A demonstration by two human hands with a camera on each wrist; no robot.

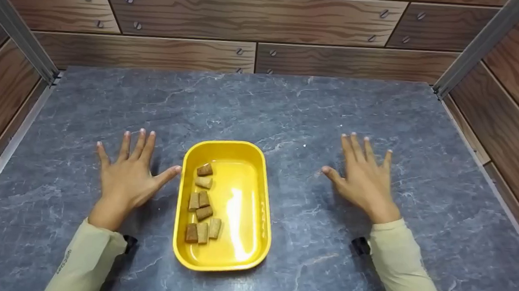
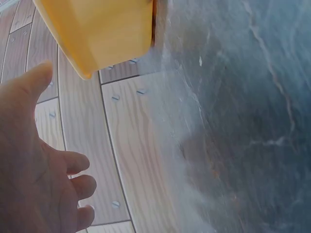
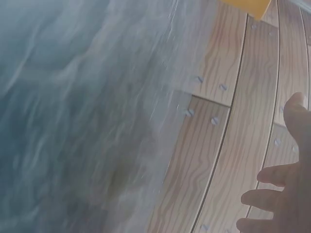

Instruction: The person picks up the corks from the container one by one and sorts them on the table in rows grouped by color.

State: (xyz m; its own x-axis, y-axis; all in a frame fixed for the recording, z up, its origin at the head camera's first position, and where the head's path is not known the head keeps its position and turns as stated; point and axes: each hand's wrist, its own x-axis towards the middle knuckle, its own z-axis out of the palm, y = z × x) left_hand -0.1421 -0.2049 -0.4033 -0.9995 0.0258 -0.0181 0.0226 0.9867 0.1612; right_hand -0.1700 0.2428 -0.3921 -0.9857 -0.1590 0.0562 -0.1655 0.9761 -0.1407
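A yellow tray (image 1: 259,200) with rounded corners stands on the table in the head view. Several small tan and brown blocks (image 1: 203,212), like short wooden pieces, lie along its left side. To the left of the tray is my left hand (image 1: 129,180), palm down with fingers spread. Its thumb tip comes close to the tray's left rim; whether they touch, I cannot tell. My right hand (image 1: 366,182) is spread in the same way, well to the right of the tray, and holds nothing. The left wrist view shows the tray's outer side (image 2: 107,34) beyond the thumb.
The table (image 1: 307,117) has a dark grey marbled top. Wood-plank patterned walls (image 1: 254,17) stand behind it and at both sides, with metal posts (image 1: 472,46) at the back corners. Dark wrist devices (image 1: 361,246) sit at both sleeve cuffs.
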